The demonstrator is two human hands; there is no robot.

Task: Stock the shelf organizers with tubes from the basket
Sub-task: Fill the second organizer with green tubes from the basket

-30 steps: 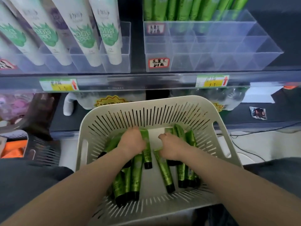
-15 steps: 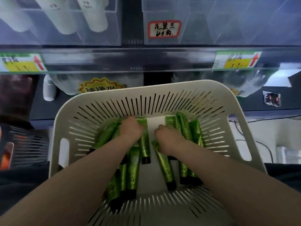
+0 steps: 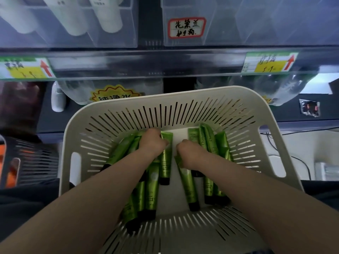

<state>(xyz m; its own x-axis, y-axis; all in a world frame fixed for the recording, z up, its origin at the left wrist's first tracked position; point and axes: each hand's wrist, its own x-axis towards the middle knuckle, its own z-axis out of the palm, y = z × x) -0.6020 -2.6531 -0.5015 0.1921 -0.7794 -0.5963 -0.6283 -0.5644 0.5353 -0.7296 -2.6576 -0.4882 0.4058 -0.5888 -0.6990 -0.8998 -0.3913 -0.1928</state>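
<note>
My left hand [image 3: 152,143] is bunched, knuckles up, on the tubes [image 3: 152,186] along the left side of the basket [image 3: 165,94], thumb side against the innermost one. My right hand [image 3: 189,154] is bunched the same way over the tubes on the basket's right side. On both hands the fingers tuck under and out of sight, so I cannot tell whether either one has actually closed round a tube.

Every green tube I can see lies in the basket, in two loose rows with a bare strip of floor between them, dark caps toward the near rim. Above the basket's far rim, past the shelf edge [image 3: 165,61], the clear organizer [image 3: 256,24] with the handwritten label [image 3: 186,27] shows no green tubes in the part I can see. The organizer [image 3: 128,33] left of it holds white tubes [image 3: 110,19]. I judge most of the stocking is yet to do.

Both forearms come in over the basket's near rim and angle inward, so my hands sit close together but apart near the far wall.
</note>
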